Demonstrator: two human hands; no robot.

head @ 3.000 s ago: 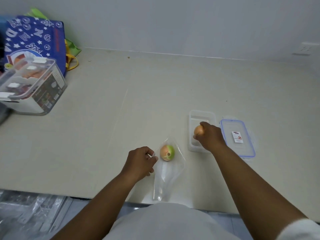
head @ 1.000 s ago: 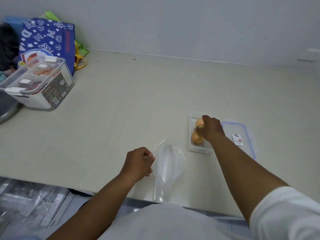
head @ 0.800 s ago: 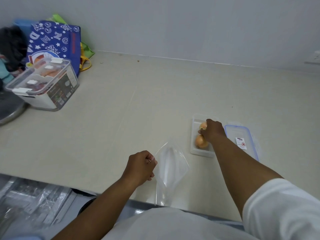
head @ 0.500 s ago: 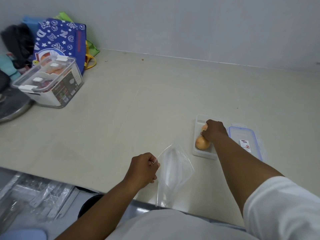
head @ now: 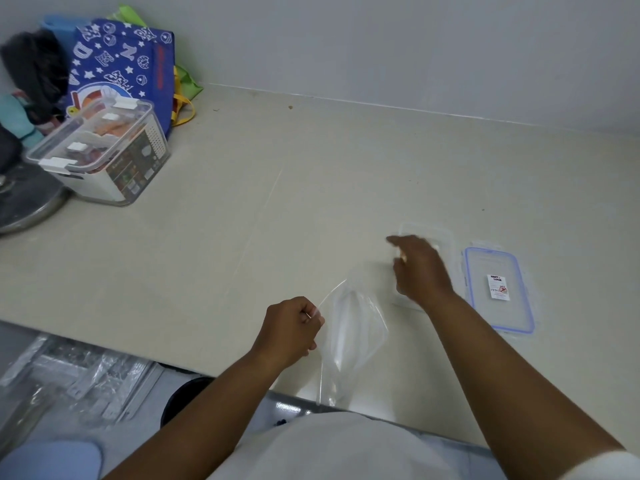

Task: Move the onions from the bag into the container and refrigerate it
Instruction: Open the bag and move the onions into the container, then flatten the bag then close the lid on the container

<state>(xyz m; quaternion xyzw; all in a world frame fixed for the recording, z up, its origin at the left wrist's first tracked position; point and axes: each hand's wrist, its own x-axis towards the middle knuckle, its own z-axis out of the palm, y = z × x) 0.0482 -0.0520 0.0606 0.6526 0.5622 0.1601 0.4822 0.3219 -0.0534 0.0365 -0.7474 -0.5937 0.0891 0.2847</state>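
Pinching the left edge of the clear plastic bag [head: 349, 337] in my closed left hand [head: 291, 329], I hold it at the near edge of the beige countertop [head: 242, 216], its lower end hanging past the edge. My right hand [head: 417, 268] is blurred over the clear container [head: 438, 237], fingers loosely spread and holding nothing I can make out; it covers most of the container, so the onions are hidden from me. The blue-rimmed lid [head: 498, 289] lies flat just right of the container. Far left stand a latched storage box [head: 100, 154], a blue printed tote bag [head: 128, 60] behind it, and a metal pan lid [head: 24, 206].
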